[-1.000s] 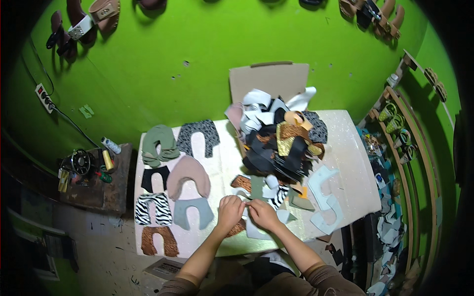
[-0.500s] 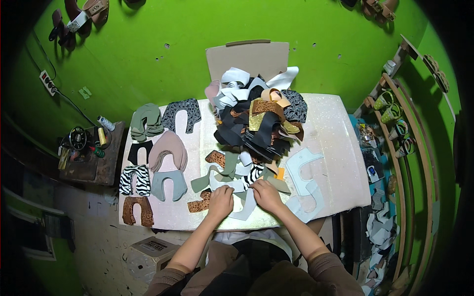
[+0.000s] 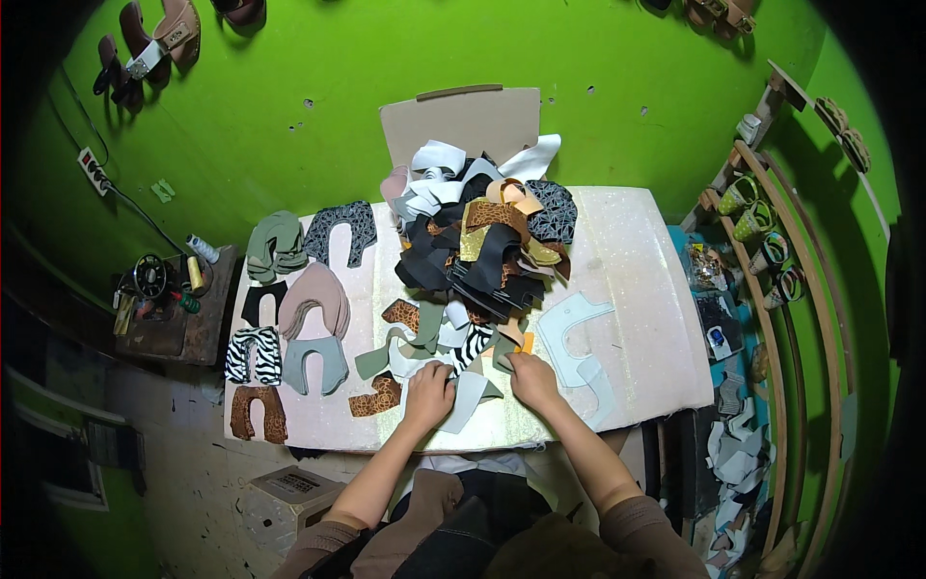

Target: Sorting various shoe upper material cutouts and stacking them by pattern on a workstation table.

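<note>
Near the table's front edge, my left hand [image 3: 429, 394] is closed, fingertips at the lower end of a zebra-striped piece [image 3: 472, 347] and beside a white piece [image 3: 401, 363]. What its fingers pinch is hidden. My right hand [image 3: 532, 380] is closed on the edge of an olive green fabric piece [image 3: 501, 349], with an orange scrap [image 3: 527, 343] just beyond. Between the hands lies a pale grey piece [image 3: 464, 401]. Leopard-print pieces [image 3: 377, 397] lie left of my left hand. Right of my right hand is a curved pale blue piece [image 3: 557, 328].
A tall heap of mixed cut pieces [image 3: 473, 241] stands at the table's back. Sorted U-shaped stacks, including mauve [image 3: 316, 299] and zebra [image 3: 254, 355], line the left side. A sewing machine [image 3: 151, 278] stands far left; a wooden rack with sandals [image 3: 757, 232] is at right.
My right hand has moved right, away from the zebra-striped piece, to the olive green piece. My left hand stays by the white and striped pieces. The whole view has shifted slightly.
</note>
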The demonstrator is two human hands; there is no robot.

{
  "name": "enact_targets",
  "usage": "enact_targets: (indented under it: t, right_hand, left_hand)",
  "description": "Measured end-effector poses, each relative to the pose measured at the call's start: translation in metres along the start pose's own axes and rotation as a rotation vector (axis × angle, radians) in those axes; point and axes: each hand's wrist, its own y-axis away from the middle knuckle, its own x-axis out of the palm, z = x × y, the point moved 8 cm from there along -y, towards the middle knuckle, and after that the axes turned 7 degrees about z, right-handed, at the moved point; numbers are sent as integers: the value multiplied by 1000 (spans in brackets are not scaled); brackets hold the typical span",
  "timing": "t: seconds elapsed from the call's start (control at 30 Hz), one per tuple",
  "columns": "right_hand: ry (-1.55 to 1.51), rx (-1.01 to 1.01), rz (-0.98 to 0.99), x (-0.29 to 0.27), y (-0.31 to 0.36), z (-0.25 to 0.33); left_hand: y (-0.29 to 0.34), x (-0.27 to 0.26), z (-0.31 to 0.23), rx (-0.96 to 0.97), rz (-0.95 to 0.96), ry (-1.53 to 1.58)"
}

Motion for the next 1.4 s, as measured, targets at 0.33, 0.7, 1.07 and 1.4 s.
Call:
enact_targets:
  t: [0.33, 0.7, 1.07, 1.4]
  right_hand:
    - [-1729, 19, 106, -17, -10, 36]
    - [-1664, -18, 137, -37, -31, 70]
    - [-1027, -188, -44, -5, -7, 105]
    - [-252, -533, -220, -45, -5, 178]
  left_hand:
    - [-8, -1, -42, 78, 278, 600]
    - [-17, -18, -18, -29, 236, 1114]
    - [10, -43, 14, -574, 142, 1707]
    - [14, -52, 27, -457, 139, 1766]
